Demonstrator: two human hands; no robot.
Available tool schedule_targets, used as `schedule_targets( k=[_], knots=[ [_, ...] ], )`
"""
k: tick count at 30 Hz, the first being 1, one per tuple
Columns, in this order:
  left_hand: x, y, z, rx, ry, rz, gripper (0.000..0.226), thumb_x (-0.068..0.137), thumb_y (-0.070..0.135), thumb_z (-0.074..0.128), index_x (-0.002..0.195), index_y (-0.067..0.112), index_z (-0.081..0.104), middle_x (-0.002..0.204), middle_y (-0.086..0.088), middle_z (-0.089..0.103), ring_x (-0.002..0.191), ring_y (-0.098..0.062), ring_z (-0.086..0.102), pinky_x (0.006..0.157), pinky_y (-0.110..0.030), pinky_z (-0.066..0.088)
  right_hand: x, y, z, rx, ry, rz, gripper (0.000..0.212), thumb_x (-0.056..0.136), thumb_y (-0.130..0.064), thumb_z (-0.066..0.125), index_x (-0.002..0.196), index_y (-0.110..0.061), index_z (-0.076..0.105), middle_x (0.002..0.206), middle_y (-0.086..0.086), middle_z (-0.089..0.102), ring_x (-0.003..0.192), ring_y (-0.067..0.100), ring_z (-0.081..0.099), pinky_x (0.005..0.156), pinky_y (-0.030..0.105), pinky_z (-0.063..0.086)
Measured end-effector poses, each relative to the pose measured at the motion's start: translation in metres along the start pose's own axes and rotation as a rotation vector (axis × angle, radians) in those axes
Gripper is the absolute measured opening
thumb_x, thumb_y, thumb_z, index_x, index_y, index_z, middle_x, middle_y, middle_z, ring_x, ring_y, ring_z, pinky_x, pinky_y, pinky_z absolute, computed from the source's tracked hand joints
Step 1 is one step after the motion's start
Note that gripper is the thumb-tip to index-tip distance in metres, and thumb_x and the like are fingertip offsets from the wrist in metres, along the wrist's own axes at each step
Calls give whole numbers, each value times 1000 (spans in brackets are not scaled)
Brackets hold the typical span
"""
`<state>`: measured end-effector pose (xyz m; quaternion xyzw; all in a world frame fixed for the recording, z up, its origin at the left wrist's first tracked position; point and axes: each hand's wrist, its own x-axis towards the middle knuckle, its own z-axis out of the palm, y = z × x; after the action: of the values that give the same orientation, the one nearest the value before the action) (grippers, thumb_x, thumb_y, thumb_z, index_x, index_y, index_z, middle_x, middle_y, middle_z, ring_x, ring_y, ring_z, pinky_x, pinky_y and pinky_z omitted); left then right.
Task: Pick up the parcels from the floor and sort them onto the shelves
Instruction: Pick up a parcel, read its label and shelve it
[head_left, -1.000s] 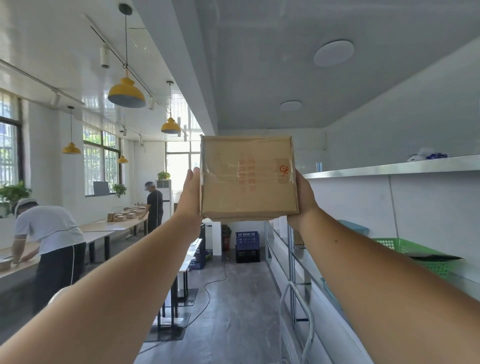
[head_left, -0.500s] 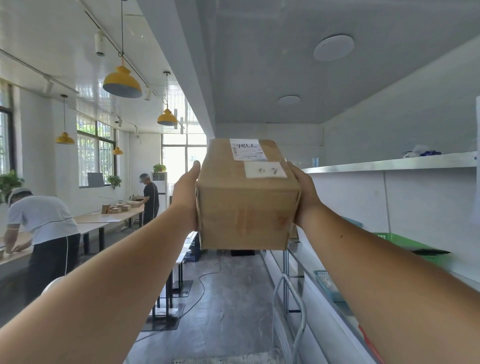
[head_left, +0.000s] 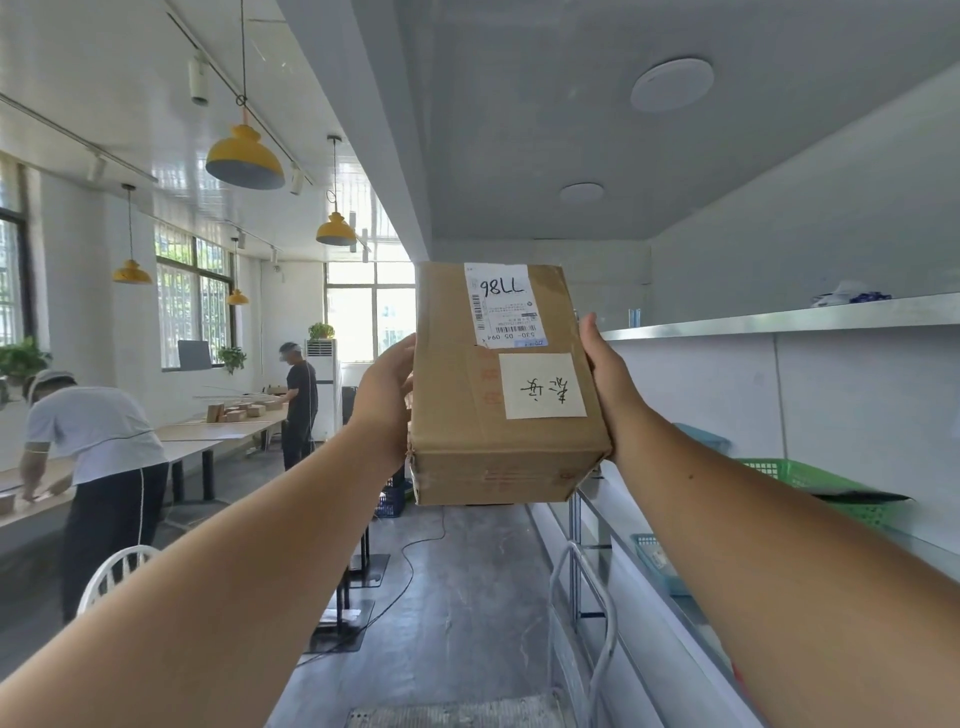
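A brown cardboard parcel (head_left: 457, 405) is held up at arm's length in the middle of the view. Its top face is tipped toward me, showing a white shipping label and a pale handwritten note. My left hand (head_left: 384, 395) grips its left side, with the fingers hidden behind the box. My right hand (head_left: 605, 374) grips its right side, thumb along the edge. The metal shelves (head_left: 779, 319) run along the wall to the right, their upper board level with the parcel's top.
A green basket (head_left: 810, 480) and a blue tray (head_left: 654, 558) sit on the lower shelves at right. A metal cart handle (head_left: 587, 577) stands below the parcel. Two people work at long tables (head_left: 218, 434) on the left. A white chair (head_left: 117, 569) is at lower left.
The parcel has tilted back toward me in both hands, so its labelled top face now shows instead of its front face. The view has shifted slightly downward.
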<state>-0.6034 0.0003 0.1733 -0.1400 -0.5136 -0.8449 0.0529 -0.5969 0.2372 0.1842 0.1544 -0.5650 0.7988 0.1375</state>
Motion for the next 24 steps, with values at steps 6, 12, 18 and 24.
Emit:
schedule_targets(
  k=[6,12,18,24],
  knots=[
    [1,-1,-7,28,69,16,32,94,35,72,122,26,84,104,4,83,80,-21,77,65,-33,66,-1,17,-5,76,35,78,37,100,-35,55,110,-14,83,113,17,82,88,33,81,75,40,63],
    [-2,0,-3,26,112,26,29,102,49,64,121,34,80,109,2,86,86,-21,84,61,-38,68,1,24,-1,105,24,85,38,100,-32,52,97,-17,86,110,14,83,89,33,82,87,43,57],
    [-2,-5,-2,179,132,131,52,105,60,56,151,37,57,142,2,70,129,-28,68,114,-59,52,-1,24,-2,7,-30,125,52,98,-46,60,141,-18,71,135,16,76,123,40,72,105,52,55],
    [-6,-4,0,282,118,215,36,103,58,62,135,44,65,117,15,78,108,-13,75,86,-40,64,-4,34,-1,-1,-32,93,45,83,-44,75,124,-25,80,128,10,80,111,34,79,84,45,64]
  ],
)
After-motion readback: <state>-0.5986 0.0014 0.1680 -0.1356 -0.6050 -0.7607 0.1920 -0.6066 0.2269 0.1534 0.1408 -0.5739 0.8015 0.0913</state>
